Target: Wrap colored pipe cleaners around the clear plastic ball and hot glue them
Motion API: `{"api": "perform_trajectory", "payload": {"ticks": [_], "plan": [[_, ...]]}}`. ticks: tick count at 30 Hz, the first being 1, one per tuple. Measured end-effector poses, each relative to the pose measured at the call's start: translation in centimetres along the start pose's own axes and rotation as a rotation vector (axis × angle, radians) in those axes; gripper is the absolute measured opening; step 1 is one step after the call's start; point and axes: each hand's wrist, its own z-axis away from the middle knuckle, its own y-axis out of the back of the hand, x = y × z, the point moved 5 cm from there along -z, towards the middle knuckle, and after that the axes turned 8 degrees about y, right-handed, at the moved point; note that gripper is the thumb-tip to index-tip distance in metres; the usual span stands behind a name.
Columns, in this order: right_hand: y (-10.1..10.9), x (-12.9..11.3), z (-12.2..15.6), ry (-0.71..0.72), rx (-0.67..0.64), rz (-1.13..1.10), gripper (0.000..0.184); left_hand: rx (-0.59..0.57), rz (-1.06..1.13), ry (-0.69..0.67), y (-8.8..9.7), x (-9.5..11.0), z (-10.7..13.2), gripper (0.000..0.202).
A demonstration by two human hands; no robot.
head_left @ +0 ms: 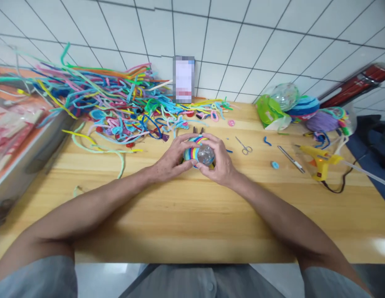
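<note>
Between both hands at the table's middle is a clear plastic ball (206,155), partly wrapped in bands of pink, yellow, white and blue pipe cleaner. My left hand (174,157) curls round its wrapped left side. My right hand (219,160) grips the other side, fingers over the top and thumb below, where bare clear plastic shows. The fingers hide much of the ball. Just beyond the fingertips poke the dark tips of a tool (198,130), mostly covered by the hands. Small scissors (244,147) lie to the right of my right hand.
A tangled heap of pipe cleaners (118,95) fills the back left, beside a phone (184,79) against the tiled wall. At right lie a knife-like tool (290,159), a yellow glue gun (321,161) with its cord, and a green packet (271,112). A box (56,136) borders the left.
</note>
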Motion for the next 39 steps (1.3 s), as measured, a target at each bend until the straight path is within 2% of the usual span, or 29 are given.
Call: {"api": "perform_trajectory", "payload": {"ticks": [6,13,15,18,22,31,39], "plan": [[-0.4,-0.1,-0.2,0.034,0.027,-0.041,0.068,-0.063,-0.092,0.050,0.3,0.2,0.1,0.052],[-0.6,-0.3,-0.3,0.026,0.005,-0.045,0.068,-0.047,-0.131,0.066,0.9,-0.1,0.5,0.048],[-0.7,-0.3,-0.3,0.023,0.007,-0.044,0.067,-0.034,-0.075,0.116,1.3,-0.1,0.3,0.039],[-0.8,-0.3,-0.3,0.025,0.003,-0.045,0.065,0.016,0.077,0.271,1.7,-0.4,-0.2,0.030],[-0.7,-0.4,-0.3,0.034,0.013,-0.055,0.064,0.059,0.173,0.381,1.5,-0.9,-1.1,0.029],[-0.5,-0.8,-0.4,0.026,-0.007,-0.054,0.065,0.101,0.237,0.415,1.2,-1.1,-1.3,0.024],[-0.4,-1.0,-0.3,0.055,-0.009,-0.054,0.068,0.121,0.194,0.342,1.3,-0.7,-1.3,0.024]]}}
